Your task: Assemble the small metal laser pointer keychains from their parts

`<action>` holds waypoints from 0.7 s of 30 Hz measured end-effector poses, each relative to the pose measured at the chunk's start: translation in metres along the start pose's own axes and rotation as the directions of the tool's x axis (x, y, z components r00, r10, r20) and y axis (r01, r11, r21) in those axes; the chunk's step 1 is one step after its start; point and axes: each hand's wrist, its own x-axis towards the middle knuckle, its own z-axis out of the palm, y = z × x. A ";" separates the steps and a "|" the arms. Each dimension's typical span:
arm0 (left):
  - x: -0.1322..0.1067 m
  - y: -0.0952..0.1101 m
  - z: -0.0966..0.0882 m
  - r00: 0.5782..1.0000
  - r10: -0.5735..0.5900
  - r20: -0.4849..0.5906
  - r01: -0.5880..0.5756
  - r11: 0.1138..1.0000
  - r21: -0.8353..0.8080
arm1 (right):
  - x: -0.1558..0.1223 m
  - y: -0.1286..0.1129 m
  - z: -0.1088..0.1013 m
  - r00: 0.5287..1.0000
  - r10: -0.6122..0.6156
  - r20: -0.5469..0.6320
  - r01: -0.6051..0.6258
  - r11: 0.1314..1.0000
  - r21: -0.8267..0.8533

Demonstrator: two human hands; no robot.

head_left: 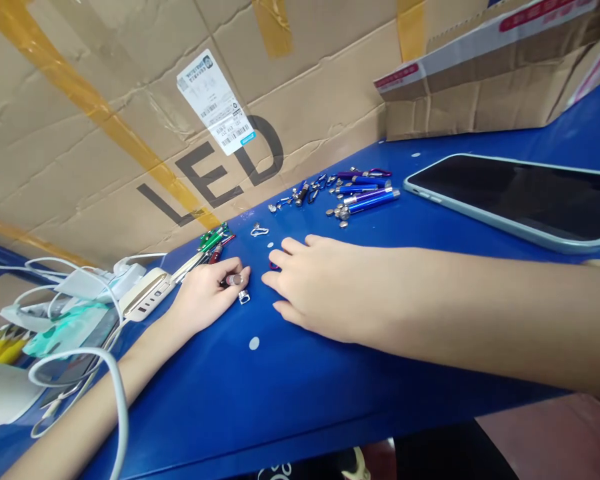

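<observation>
On the head feed I've got the left hand point(203, 297) mostly closed, fingertips pinched on a small dark penlight barrel point(231, 281) with a silver-and-pink end. The pinch looks meant to steady it close to the fingertips. A small metal clip point(244, 297) sits just below the barrel, but I can't tell if they're joined. The right hand point(325, 287) is open, fingers spread and low over the blue tabletop point(260, 393). It has hold of nothing I can confirm, though a small purple loop point(274, 265) shows just at its fingertips, possibly kept in place by them. Using the blue-and-purple penlight pile point(367, 199) as my reference: loose button cells point(343, 213) lie at its near end, and a carabiner clip point(259, 231) lies well off to its left. Green penlights point(213, 238) are farther left again, so the parts look grouped by type or colour to keep them within easy reach. A dark-screened tablet point(510, 200) sits right of the pile, with a cardboard box point(480, 87) behind it. A taped cardboard sheet point(105, 167) printed LED stands behind the pile. Well left of it are a white power strip point(145, 295) and tangled white cables point(70, 280), probably parked away from the small parts.
</observation>
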 end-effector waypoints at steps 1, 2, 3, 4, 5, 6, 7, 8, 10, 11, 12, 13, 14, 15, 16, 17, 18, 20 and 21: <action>0.000 0.000 0.000 1.000 -0.001 0.001 0.001 1.000 -0.002 | 0.000 0.000 -0.001 1.000 0.004 0.006 -0.004 1.000 0.008; 0.001 0.000 0.000 1.000 -0.001 0.004 0.001 1.000 -0.004 | 0.000 0.000 -0.002 1.000 0.005 0.027 -0.005 1.000 0.010; 0.001 0.001 -0.001 1.000 0.001 0.007 -0.001 1.000 -0.007 | 0.000 0.000 -0.003 0.999 0.001 0.053 -0.001 1.000 0.010; 0.001 0.001 -0.001 1.000 0.004 0.006 -0.004 1.000 -0.010 | -0.001 0.000 -0.005 0.997 -0.004 0.071 0.004 1.000 0.008; 0.002 0.002 -0.001 1.000 0.007 0.002 -0.007 1.000 -0.013 | -0.002 0.000 -0.007 0.996 -0.009 0.085 0.009 1.000 0.005; 0.002 0.003 -0.001 1.000 0.007 -0.008 -0.007 1.000 -0.016 | -0.003 0.000 -0.008 0.995 -0.014 0.098 0.014 1.000 -0.001; 0.003 0.004 -0.001 1.000 0.003 -0.019 -0.003 1.000 -0.018 | -0.003 0.000 -0.010 0.994 -0.018 0.108 0.019 1.000 -0.015; 0.003 0.005 -0.001 1.000 -0.007 -0.029 0.006 1.000 -0.019 | -0.004 -0.001 -0.011 0.993 -0.020 0.119 0.025 0.999 -0.039; 0.003 0.006 0.000 0.998 -0.037 -0.040 0.037 0.999 -0.017 | -0.003 -0.001 -0.011 0.985 -0.026 0.170 0.044 0.994 -0.105; 0.003 0.006 0.000 0.998 -0.050 -0.039 0.050 0.999 -0.017 | -0.002 0.000 -0.011 0.981 -0.029 0.192 0.054 0.990 -0.129; 0.003 0.006 0.001 0.998 -0.058 -0.035 0.057 0.998 -0.018 | -0.001 0.000 -0.010 0.980 -0.033 0.195 0.061 0.989 -0.138; 0.002 0.006 0.001 0.998 -0.060 -0.032 0.059 0.998 -0.021 | 0.001 0.001 -0.009 0.982 -0.037 0.184 0.062 0.989 -0.133; 0.002 0.005 0.001 0.998 -0.054 -0.029 0.054 0.998 -0.025 | 0.002 0.001 -0.008 0.986 -0.040 0.162 0.060 0.991 -0.123; 0.001 0.004 0.001 0.999 -0.046 -0.027 0.045 0.999 -0.028 | 0.004 0.002 -0.006 0.990 -0.044 0.134 0.060 0.992 -0.115; 0.001 0.003 0.001 0.999 -0.038 -0.026 0.037 0.999 -0.030 | 0.005 0.003 -0.005 0.993 -0.050 0.107 0.062 0.992 -0.112; 0.000 0.003 0.001 0.999 -0.030 -0.025 0.029 0.999 -0.029 | 0.006 0.005 -0.003 0.994 -0.057 0.089 0.067 0.991 -0.114; 0.000 0.002 0.001 0.999 -0.024 -0.023 0.023 0.999 -0.028 | 0.007 0.006 -0.001 0.995 -0.069 0.079 0.078 0.990 -0.119; -0.001 0.001 0.001 1.000 -0.009 -0.015 0.009 1.000 -0.030 | 0.009 0.010 0.002 0.994 -0.097 0.055 0.103 0.987 -0.125; -0.002 0.000 0.001 1.000 -0.003 -0.012 0.002 0.999 -0.033 | 0.009 0.011 0.003 0.993 -0.110 0.044 0.115 0.985 -0.130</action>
